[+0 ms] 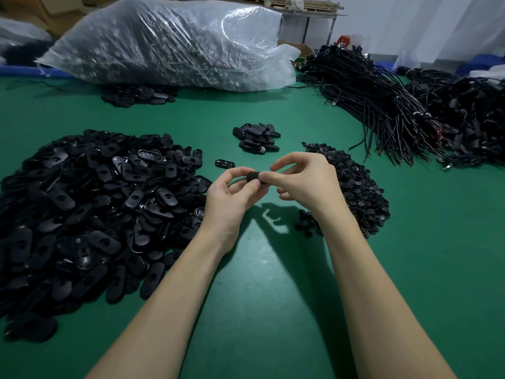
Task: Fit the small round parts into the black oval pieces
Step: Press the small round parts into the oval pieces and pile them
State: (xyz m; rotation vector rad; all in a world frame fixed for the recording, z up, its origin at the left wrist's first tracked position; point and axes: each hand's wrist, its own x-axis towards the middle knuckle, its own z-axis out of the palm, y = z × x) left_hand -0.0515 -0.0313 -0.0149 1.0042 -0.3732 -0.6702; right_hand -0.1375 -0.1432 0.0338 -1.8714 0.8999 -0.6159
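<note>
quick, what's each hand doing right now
Left hand: fingers pinch the black oval piece.
Right hand: thumb and fingers pinch the same piece from the other side.

A green table carries heaps of black oval pieces, small round parts, cables and a plastic bag.

We are at a factory assembly bench, a small-parts workshop. A green work mat covers the table. On the left lies a big heap of black oval pieces, on the right a mound of small round parts. Far right we see bundled black cables, and far left a clear plastic sack stuffed with dark parts.
</note>
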